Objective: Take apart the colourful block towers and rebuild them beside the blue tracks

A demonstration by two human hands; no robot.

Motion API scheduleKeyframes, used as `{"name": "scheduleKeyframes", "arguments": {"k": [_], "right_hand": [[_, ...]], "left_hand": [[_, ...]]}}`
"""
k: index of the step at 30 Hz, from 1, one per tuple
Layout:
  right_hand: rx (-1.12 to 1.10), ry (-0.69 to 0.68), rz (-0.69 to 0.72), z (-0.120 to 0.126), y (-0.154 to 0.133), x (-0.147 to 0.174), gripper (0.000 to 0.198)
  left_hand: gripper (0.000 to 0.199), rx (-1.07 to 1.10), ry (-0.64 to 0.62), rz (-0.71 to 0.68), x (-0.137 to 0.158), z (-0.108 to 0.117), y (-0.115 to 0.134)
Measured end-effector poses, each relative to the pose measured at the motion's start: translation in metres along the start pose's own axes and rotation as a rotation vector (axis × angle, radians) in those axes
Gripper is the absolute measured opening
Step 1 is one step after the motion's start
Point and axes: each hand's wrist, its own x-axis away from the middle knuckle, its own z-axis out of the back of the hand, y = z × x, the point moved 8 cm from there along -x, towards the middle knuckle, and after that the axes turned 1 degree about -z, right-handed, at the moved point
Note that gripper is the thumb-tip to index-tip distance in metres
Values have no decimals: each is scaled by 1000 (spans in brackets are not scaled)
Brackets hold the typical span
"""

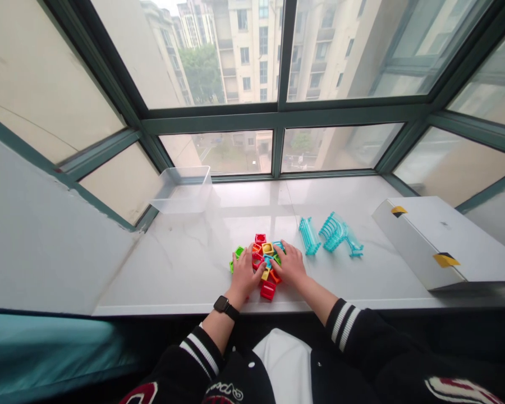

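A pile of small coloured plastic toy blocks, with a red block at its near side, lies on the white sill. My left hand rests on the left part of the pile, fingers stretched over the blocks. On the opposite side, my right hand lies with its fingers spread over the blocks, and neither hand lifts one. A yellow block and another red block show beyond the fingertips. Green blocks stick out left of my left hand. My palms and fingers cover some of the pieces.
Right of the pile lie translucent teal ribbed pieces: a straight one and a curved one. A clear plastic bin stands at the back left, by the window. The white box with yellow-and-black tabs sits at the right.
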Motion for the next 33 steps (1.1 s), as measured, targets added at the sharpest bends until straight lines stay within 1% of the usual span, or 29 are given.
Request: {"name": "scheduleKeyframes", "arguments": {"k": [3,7,10,13,18,22,24,26,28,30,31,33], "right_hand": [[-4,26,-17,-3,-8,0,52],[3,37,-42,-11,-28,-6,51],[15,44,-76,-19,-44,-7,50],[4,39,-87,-27,-60,-8,51],[-30,27,-117,-38,-77,-7,51],[-64,4,-140,-44,-85,-5,51],[-95,-7,-151,-44,-85,-4,49],[-145,1,-154,-39,-79,-4,48],[-212,35,-123,-26,-66,-5,47],[-273,116,-54,-2,-48,-5,45],[-291,184,-10,14,-36,-5,44],[-288,334,57,49,-9,-6,43]], "left_hand": [[64,48,28,42,-3,3,-11],[52,29,89,81,-7,10,-30],[46,4,161,90,-10,23,-41],[39,2,178,92,-13,37,-48],[47,24,199,128,-16,53,-57],[49,45,201,123,-20,53,-58],[51,57,198,117,-22,54,-58],[51,73,212,112,-22,60,-58],[46,71,261,98,-17,71,-55],[39,29,321,44,-7,81,-44],[38,-3,336,-8,-1,84,-35],[38,-57,302,-145,12,78,-9]]}}
